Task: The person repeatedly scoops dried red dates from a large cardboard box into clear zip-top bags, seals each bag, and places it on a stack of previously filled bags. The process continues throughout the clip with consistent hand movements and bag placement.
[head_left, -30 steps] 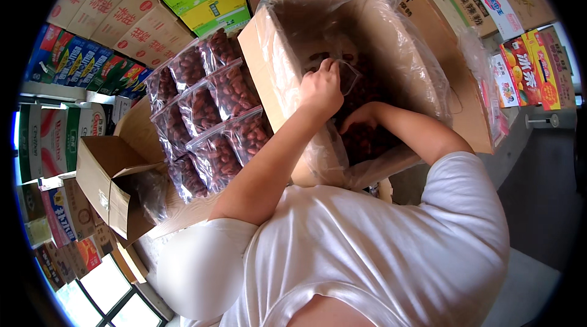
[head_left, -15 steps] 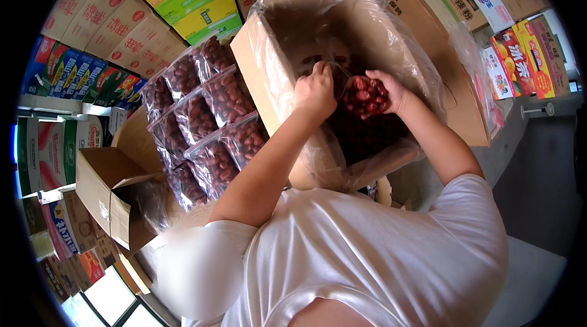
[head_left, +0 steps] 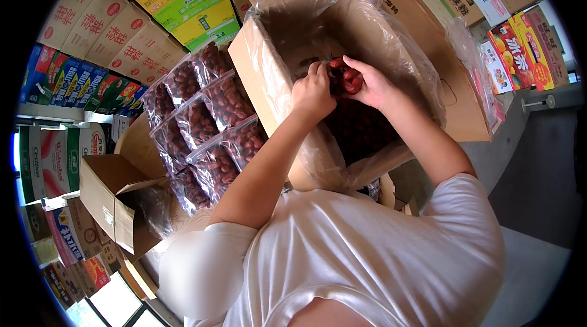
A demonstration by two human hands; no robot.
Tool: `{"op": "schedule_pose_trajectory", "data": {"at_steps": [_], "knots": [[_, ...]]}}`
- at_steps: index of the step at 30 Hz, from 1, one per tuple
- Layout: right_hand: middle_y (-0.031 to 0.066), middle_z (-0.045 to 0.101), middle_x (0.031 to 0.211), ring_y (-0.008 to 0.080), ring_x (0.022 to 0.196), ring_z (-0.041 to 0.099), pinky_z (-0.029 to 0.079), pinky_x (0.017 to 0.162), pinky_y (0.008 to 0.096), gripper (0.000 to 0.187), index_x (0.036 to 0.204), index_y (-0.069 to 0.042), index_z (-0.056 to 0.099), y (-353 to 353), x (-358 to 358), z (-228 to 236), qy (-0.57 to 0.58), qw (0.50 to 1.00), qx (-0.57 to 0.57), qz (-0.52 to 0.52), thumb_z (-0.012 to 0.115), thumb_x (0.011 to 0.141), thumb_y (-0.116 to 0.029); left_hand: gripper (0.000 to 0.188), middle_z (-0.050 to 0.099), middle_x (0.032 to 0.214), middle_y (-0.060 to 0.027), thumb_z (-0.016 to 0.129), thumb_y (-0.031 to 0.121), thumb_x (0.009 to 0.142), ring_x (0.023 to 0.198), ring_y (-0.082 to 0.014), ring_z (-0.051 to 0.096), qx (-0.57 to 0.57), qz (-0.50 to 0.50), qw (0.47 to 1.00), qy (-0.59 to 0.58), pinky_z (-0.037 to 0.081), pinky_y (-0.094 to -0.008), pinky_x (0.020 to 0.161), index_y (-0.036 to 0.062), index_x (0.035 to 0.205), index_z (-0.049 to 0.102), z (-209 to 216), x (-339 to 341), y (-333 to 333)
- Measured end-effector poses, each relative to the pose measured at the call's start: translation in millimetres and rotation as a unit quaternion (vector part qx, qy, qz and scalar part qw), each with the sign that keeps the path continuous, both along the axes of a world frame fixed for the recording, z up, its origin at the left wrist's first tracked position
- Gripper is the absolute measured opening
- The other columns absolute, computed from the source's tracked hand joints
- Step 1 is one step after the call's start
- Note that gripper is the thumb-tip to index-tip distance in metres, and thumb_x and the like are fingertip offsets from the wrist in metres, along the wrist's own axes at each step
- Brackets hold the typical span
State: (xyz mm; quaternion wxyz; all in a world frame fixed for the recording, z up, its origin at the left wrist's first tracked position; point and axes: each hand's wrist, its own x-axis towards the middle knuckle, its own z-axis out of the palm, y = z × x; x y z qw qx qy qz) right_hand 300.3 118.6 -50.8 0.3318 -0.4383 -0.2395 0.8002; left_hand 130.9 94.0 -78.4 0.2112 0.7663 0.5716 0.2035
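At one o'clock, your right hand cups red dates over the carton. Your left hand is close at their eight o'clock, its fingers bent; what they grip, I cannot tell. Please hold the right palm well curved, so no date slips.

A pale tabletop carries clear bags — red fruit inside; they form rows.

This looks like a shop's stockroom, with brown cartons and yellow and green boxes stacked.
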Motion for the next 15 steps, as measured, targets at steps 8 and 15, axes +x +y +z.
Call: {"op": "schedule_pose_trajectory", "data": {"at_steps": [8,15], "knots": [[0.0034,0.059,0.113,0.0185,0.106,0.055,0.047,0.091,0.0383,0.038,0.123,-0.011,0.060,-7.9,-2.2,6.3,-0.031,0.998,0.039,0.028,0.050,0.099,-0.039,0.067,0.049,0.135,-0.0214,0.064,0.011,0.071,0.101,-0.0346,0.066,0.014,0.009,1.000,0.009,0.053,-0.0398,0.087,-0.0052,0.133,0.043,-0.1,0.7,0.1],[0.0059,0.062,0.108,0.0198,0.100,0.060,0.049,0.092,0.0398,0.040,0.115,-0.008,0.061,-5.7,11.2,10.4,-0.152,0.984,0.076,0.058,0.050,0.099,-0.043,0.062,0.052,0.131,-0.0190,0.062,0.008,0.072,0.094,-0.0344,0.066,0.046,0.029,0.999,0.004,0.053,-0.0393,0.084,-0.0045,0.131,0.046,1.7,1.5,-2.9]]}}
